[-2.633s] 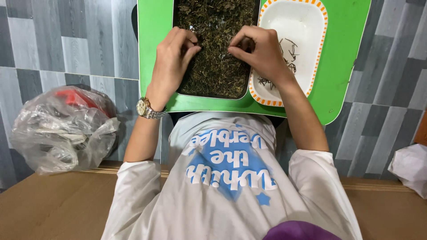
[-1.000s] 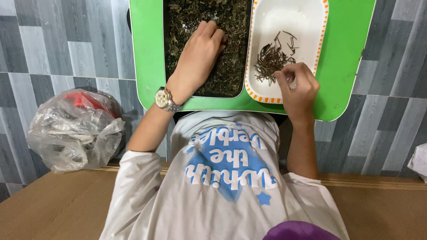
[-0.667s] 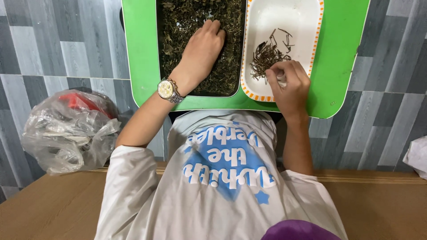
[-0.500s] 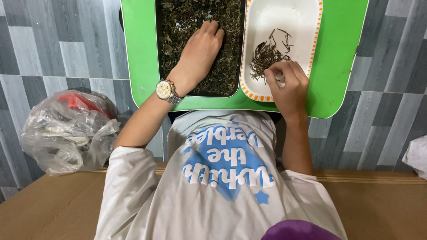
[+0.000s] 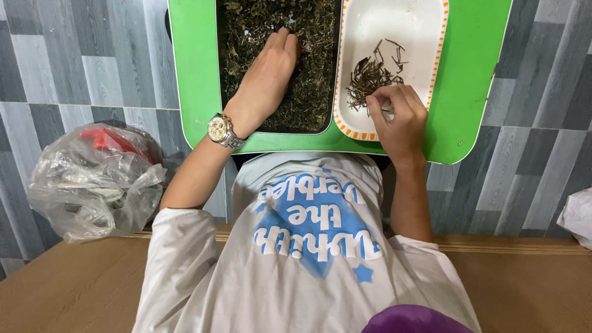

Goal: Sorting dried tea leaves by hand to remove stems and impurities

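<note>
A green tray lies on my lap. It carries a dark rectangular tray of dried leaves and a white dish with an orange rim. My left hand, with a wristwatch, rests flat on the dried leaves, fingers spread. My right hand is over the near corner of the white dish. Its fingertips are pinched together at the edge of a small pile of dried stems.
A crumpled clear plastic bag with something red inside sits on the grey tiled floor to my left. A white bag shows at the right edge. I sit on a brown surface.
My right hand has gone from the leaf tray to the white dish, where a stem pile now lies. My left hand has moved deeper into the leaves. Over the last second both have barely moved.
</note>
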